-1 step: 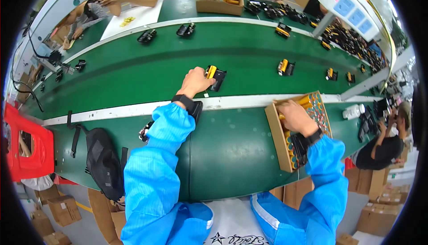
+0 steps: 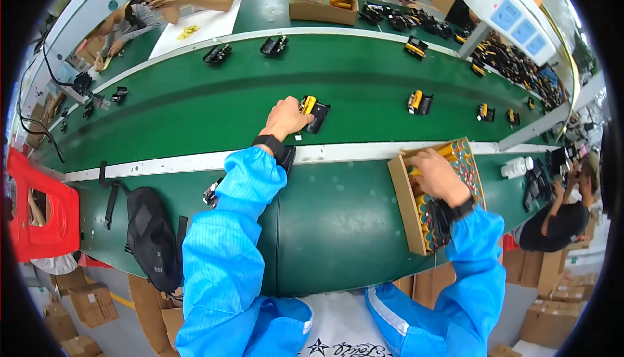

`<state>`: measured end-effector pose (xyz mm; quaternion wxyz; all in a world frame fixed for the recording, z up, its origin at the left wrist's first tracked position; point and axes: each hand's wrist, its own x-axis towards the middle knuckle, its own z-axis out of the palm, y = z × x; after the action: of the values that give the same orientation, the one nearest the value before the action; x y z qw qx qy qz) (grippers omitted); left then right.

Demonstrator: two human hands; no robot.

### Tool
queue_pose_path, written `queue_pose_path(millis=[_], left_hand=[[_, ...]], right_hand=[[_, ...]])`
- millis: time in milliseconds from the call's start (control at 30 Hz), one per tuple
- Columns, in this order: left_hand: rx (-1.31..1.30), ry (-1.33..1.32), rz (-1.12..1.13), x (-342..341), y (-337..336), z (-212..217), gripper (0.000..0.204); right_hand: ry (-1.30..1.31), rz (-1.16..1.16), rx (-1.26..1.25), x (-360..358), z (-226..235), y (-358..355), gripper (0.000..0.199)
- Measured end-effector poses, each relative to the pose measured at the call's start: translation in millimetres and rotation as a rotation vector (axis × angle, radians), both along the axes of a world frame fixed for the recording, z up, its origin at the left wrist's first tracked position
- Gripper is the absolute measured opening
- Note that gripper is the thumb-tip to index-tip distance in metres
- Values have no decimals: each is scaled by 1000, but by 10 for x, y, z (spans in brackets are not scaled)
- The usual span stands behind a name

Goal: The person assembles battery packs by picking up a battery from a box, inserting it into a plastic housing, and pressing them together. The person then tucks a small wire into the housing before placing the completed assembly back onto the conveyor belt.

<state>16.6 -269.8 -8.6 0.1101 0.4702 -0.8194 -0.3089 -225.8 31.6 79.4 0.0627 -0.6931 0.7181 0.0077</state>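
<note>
From above, the left hand (image 2: 286,118) reaches out over the green belt (image 2: 195,110) and rests against a black holder (image 2: 318,116) with a yellow cell (image 2: 307,104) seated in it. The fingers curl toward the holder's near edge and touch it; whether they actually grip it I cannot tell, since the back of the hand hides the fingertips. The holder lies on the belt just beyond the white rail (image 2: 162,163).

The right hand (image 2: 440,176) is down in a cardboard box (image 2: 400,191) on the near bench, fingers bent together among the upright cells (image 2: 463,155) packed there. It seems to pinch a yellow one at the box's left side, though the grip itself is hidden. The box sits just on the near side of the rail, well apart from the holder.

More holders ride the belt: one (image 2: 417,102) to the right, two (image 2: 218,53) near the far rail. A black bag (image 2: 153,237) lies on the bench to the left, beside a red crate (image 2: 39,214). Across the belt, other people's hands work at another box (image 2: 323,5) and a white sheet (image 2: 195,29).
</note>
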Motion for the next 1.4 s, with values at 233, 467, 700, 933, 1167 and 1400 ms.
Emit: queue_pose_path(millis=[233,467,700,933,1167,1400], left_hand=[[-60,-61,-75,-180,-1227,164,56],[-247,-149,-36,-189,-2368,-623,49],[-598,-345,-129,-147,-2115,-282,17],[-628,-149,-240,345,-1271,603,11],[-294,34,-657,874,927,1036,12],[-252,101,-693,898,2070,489,16]], right_hand=[[-842,-621,-676,105,623,1124,23],[-1756,-501,-866,670,513,1611,31],[-2047,-436,-416,1214,181,1515,50],[-2060,-517,-69,1610,341,1143,34],[-1815,-589,-438,1683,-54,811,30],[-1499,-724,-839,1939,-594,326,36]])
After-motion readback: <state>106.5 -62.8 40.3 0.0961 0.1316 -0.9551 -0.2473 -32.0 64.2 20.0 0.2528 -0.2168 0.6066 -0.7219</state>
